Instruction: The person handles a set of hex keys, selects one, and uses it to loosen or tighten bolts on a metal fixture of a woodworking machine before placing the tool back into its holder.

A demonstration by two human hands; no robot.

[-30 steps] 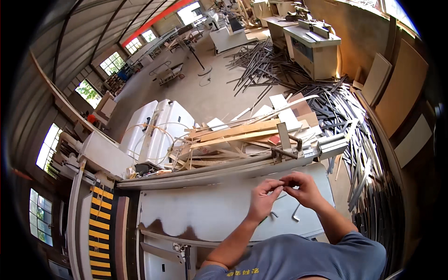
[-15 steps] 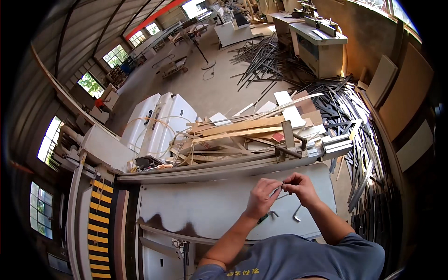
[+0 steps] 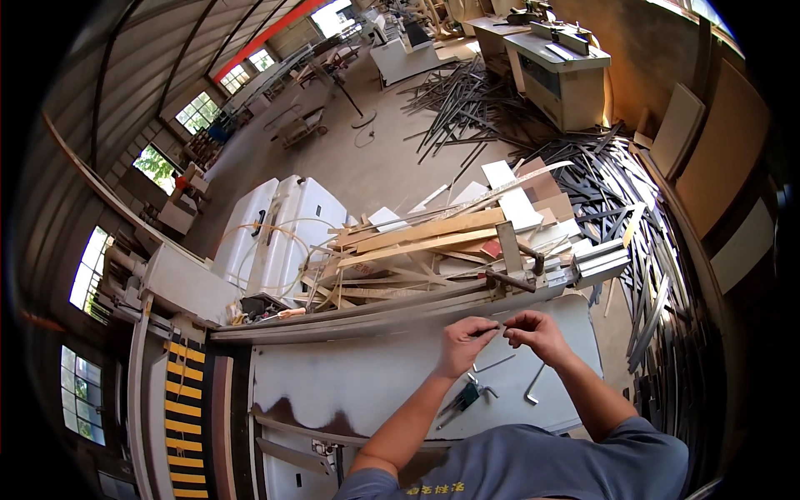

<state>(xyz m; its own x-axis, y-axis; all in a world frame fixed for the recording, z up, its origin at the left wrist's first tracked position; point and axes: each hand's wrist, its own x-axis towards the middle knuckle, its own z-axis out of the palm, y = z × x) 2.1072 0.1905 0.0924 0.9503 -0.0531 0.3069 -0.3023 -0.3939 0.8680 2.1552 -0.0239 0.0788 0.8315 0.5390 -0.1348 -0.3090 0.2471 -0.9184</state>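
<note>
My left hand is pinched round a small dark piece, which shows at its fingertips; it is too small to name. My right hand faces it closely, thumb and fingers closed, and what they hold, if anything, cannot be made out. Both hands are above the pale machine table. Below them lies a set of hex keys in a dark green holder. A loose hex key rests under my right forearm, and another thin metal key lies between my arms.
A metal fence rail with a clamp runs along the table's far side. Beyond it are piled wood offcuts and white machine housings. Dark strips litter the floor at right. A person in orange stands far left.
My left hand has shifted slightly left, leaving a small gap between my hands. The hex key holder, mostly hidden before, now shows fully. The view has tilted a little.
</note>
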